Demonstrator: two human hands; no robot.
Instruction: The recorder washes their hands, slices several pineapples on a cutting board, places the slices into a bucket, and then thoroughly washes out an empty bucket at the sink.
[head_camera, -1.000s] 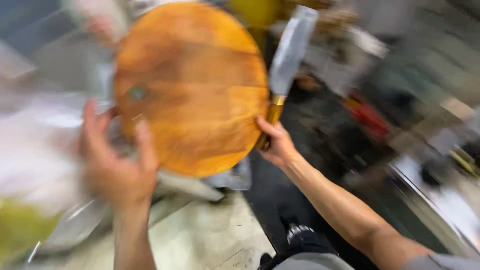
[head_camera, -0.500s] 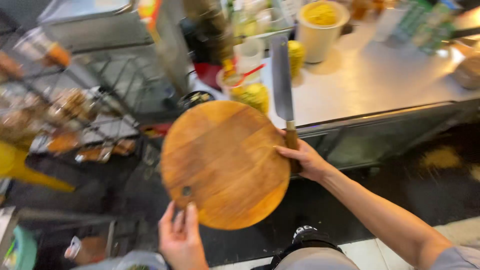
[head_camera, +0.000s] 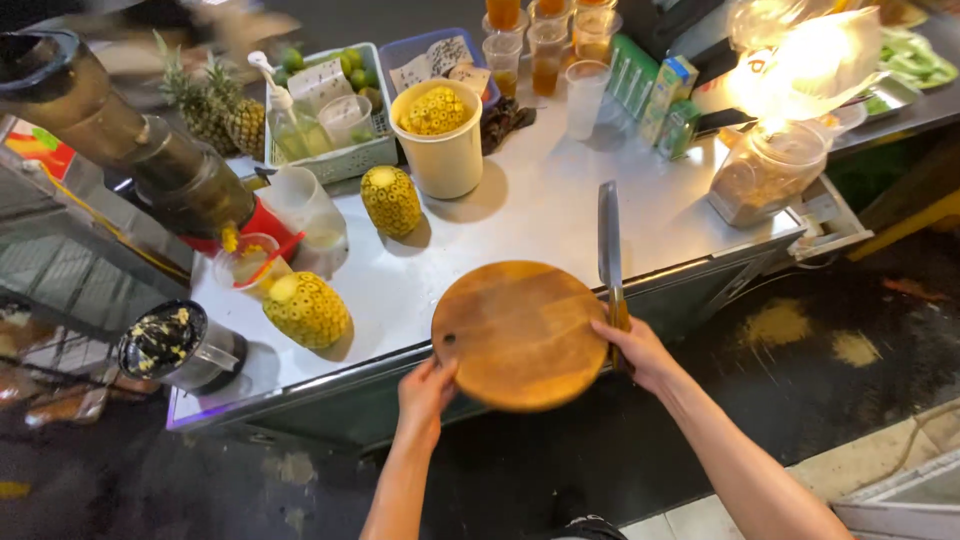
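Fingers (head_camera: 432, 372) on board (head_camera: 520, 335) rim (counter (head_camera: 520, 215) edge).

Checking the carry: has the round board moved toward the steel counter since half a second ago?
Yes. The board was held out over the dark floor below the counter; now its far half lies over the counter's near edge, both hands holding it.

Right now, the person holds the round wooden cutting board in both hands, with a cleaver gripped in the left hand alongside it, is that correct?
Not quite: the cleaver is in the right hand, not the left, as the head view shows. The left hand grips only the round wooden cutting board at its lower left edge, above the edge of the steel counter.
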